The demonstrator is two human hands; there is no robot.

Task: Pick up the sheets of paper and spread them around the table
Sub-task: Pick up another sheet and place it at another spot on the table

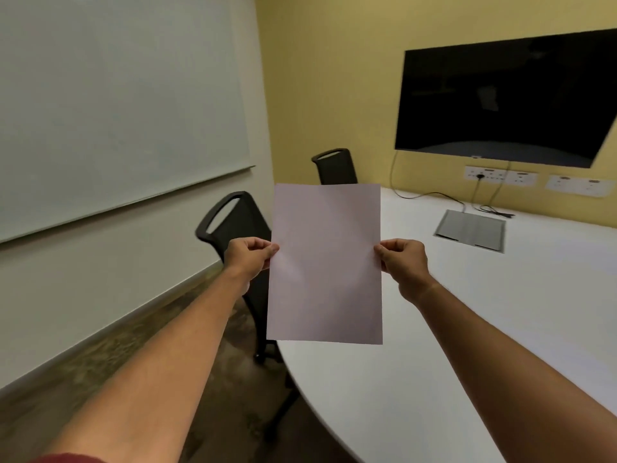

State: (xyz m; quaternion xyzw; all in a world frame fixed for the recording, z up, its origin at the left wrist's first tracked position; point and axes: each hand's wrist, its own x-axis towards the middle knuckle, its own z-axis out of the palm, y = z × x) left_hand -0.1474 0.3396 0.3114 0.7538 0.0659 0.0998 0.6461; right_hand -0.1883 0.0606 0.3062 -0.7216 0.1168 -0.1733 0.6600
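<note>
A pale pinkish-white sheet of paper [325, 262] is held upright in the air in front of me, over the left edge of the white table [500, 312]. My left hand [248, 257] pinches its left edge about halfway up. My right hand [404, 262] pinches its right edge at the same height. Whether this is one sheet or several together I cannot tell. No other paper shows on the table.
Two black chairs [237, 225] [334, 165] stand along the table's left side. A grey cable hatch [470, 228] is set in the tabletop, with black cables [490, 210] running to wall sockets. A dark screen [500, 98] hangs on the yellow wall; a whiteboard [117, 101] is at left.
</note>
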